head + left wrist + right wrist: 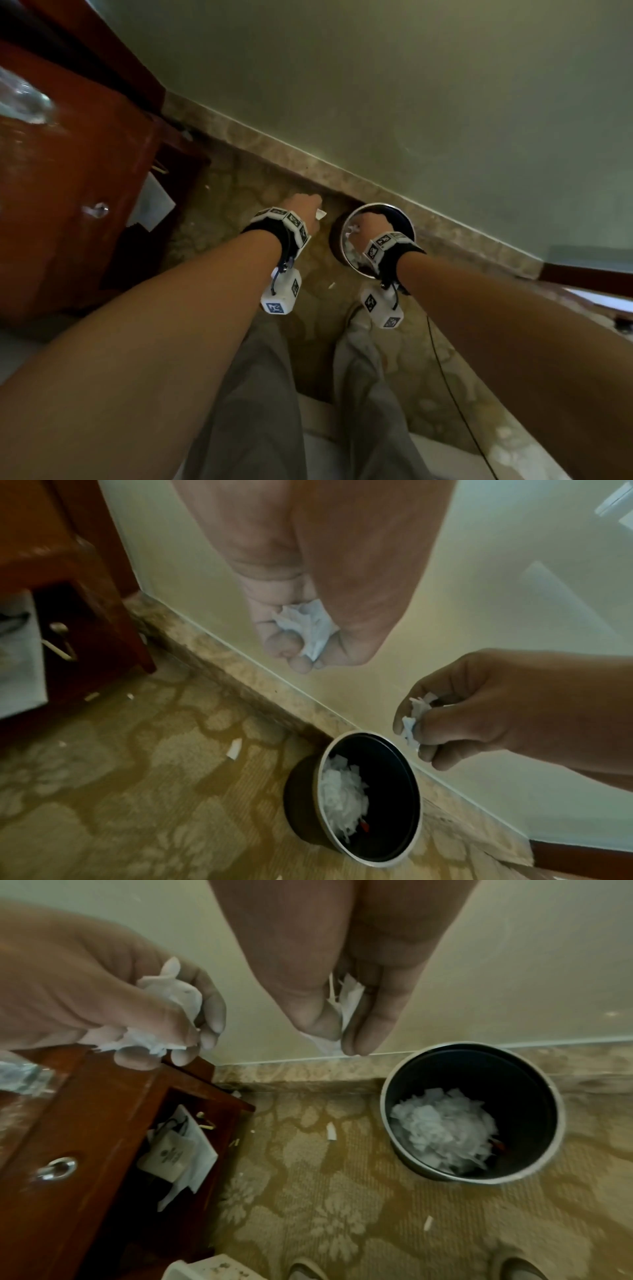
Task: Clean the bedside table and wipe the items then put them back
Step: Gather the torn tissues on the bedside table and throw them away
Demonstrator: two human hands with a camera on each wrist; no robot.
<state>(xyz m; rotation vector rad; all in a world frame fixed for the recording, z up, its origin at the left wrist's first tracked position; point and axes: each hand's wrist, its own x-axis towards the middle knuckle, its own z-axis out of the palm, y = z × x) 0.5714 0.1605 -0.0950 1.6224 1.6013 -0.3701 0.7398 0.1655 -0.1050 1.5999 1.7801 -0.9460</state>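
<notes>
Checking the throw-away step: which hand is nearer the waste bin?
Right. The right hand is over the waste bin opening; the left hand is beside it, off its rim.

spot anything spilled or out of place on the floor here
Yes: small white paper scraps lie scattered on the patterned carpet beside the round bin, not inside it with the crumpled tissue.

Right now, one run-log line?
left hand: grips tissue wad | right hand: pinches tissue scraps above bin | bin: holds tissue
</notes>
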